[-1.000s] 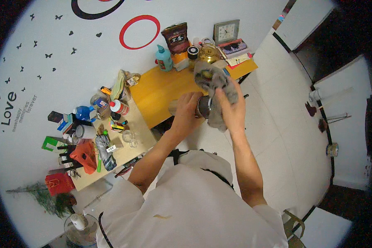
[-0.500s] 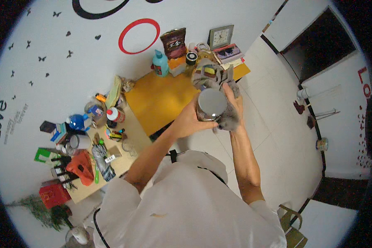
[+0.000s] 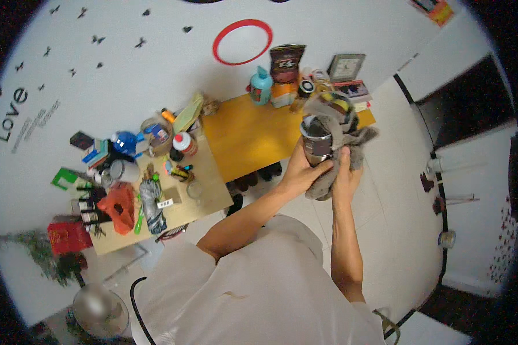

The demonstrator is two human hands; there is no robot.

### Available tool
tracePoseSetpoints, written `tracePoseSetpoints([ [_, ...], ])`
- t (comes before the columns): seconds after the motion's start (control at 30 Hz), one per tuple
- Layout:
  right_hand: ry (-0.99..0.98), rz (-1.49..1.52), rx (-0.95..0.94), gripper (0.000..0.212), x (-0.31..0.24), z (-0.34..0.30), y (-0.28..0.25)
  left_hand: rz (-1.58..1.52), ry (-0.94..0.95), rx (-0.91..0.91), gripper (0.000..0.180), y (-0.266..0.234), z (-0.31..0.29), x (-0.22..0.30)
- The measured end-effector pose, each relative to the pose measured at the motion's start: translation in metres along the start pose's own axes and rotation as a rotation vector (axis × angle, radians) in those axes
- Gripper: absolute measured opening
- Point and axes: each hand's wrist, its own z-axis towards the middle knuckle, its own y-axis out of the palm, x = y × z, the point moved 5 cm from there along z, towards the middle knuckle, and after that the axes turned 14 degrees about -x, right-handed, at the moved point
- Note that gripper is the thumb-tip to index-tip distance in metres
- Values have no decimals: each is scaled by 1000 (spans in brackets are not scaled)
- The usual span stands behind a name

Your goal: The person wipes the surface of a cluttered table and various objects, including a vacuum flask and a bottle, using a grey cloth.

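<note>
My left hand is closed around a shiny cylindrical container with dark and silvery sides, held tilted in front of my chest. Its round end now points away from me; whether that end is open or covered I cannot make out. A grey cloth is bunched against the container's right side, and part of it hangs below between my wrists. My right hand grips this cloth and presses it to the container, thumb pointing up. Some fingers of both hands are hidden behind the cloth and container.
Beyond my hands stands a yellow-topped table with a blue pump bottle, a dark snack bag and a framed clock. At left, a pale desk carries a red-capped bottle, an orange bag and a folded umbrella.
The container has tipped, so its grey round end no longer faces up at me. The cloth has shifted up and along its right side. My view has turned somewhat.
</note>
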Motion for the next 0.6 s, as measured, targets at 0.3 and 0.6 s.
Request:
tracePoseSetpoints([
  [0.3, 304, 123, -91, 31, 59, -14, -1, -9, -2, -8, 60, -20, -20, 8],
  [0.6, 427, 498, -72, 36, 82, -46, -8, -439, 3, 218, 43, -64, -26, 7],
])
